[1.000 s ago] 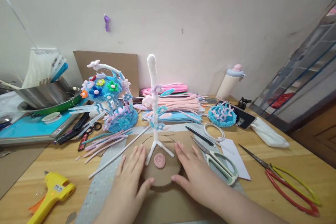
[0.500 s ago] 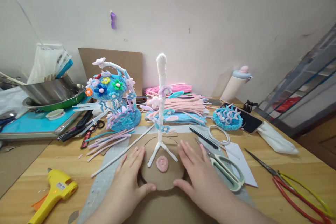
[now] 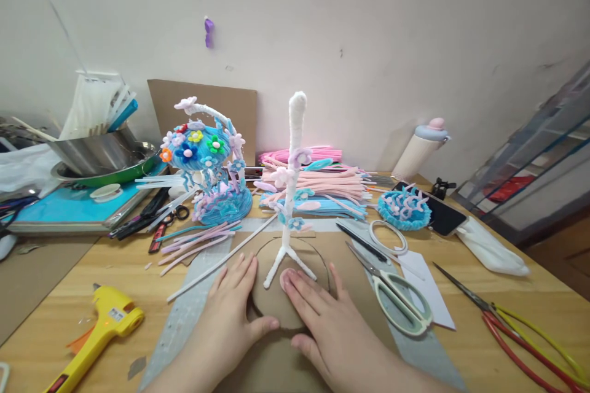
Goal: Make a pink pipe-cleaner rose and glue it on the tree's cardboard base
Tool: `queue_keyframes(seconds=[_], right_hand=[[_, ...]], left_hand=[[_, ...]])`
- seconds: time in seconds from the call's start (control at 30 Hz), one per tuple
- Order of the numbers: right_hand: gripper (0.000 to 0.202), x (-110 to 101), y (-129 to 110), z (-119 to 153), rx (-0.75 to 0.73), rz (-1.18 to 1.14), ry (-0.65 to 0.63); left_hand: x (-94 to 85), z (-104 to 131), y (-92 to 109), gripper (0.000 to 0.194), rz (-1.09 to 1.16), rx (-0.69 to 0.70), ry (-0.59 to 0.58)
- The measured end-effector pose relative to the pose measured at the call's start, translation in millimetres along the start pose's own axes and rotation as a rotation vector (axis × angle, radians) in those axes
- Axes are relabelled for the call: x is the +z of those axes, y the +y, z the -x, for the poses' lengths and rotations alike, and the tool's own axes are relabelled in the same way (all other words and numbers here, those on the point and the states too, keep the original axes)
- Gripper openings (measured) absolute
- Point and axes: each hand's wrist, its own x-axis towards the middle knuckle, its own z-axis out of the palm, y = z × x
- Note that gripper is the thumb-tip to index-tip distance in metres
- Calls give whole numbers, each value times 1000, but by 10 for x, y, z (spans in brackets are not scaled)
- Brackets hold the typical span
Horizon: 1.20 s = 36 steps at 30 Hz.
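Cardboard circle [image 3: 271, 302]: lies on the bigger cardboard sheet [image 3: 276, 368], middle of the table [image 3: 465, 344], toward its front edge. Right hand [image 3: 329, 316] isn't gripping: fingers extended, fingertips on the pink coil [image 3: 283, 283], thumb spread away near the circle's near rim. Left hand [image 3: 237, 307]: flat, nothing grasped, fingers at the circle's left rim.

Main risk, I'd say: coil shifts or deforms if the right fingertips push sideways. Can't tell if it's glued. Next: white stand [image 3: 289, 196] just beyond, tall, two visible feet splayed around the coil; a finger catching the right foot could tip it. Can't see how the feet are fixed. Circle could also skid on the sheet if the left hand lets up mid-push.

Further out: green-handled scissors [image 3: 385, 288] at the sheet's right edge, could snag a swinging right arm. Glue gun [image 3: 110, 319] toward table's front edge, left side; heat unknown, a left-arm bump could shove it.
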Motion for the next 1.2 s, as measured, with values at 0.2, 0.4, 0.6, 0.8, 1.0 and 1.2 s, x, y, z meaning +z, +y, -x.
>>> queue_keyframes(seconds=[0.2,0.4,0.6,0.8,1.0,1.2], right_hand=[[69,146,-36,-6,49,19,58],[58,66,-106,-2,66,2,103],[64,-86,-138,12,160,-125,151],[73,-14,-132,20,177,-129,146],[72,-26,-117,18,154,-145,134],[38,-173,28,13,198,-102,253]], left_hand=[[-35,13,30,92,-11,-6,-13],[19,23,-20,95,24,46,57],[-18,67,67,44,95,162,223],[16,122,189,50,-28,270,144],[66,129,215,51,-106,241,137],[33,99,204,51,-107,291,127]])
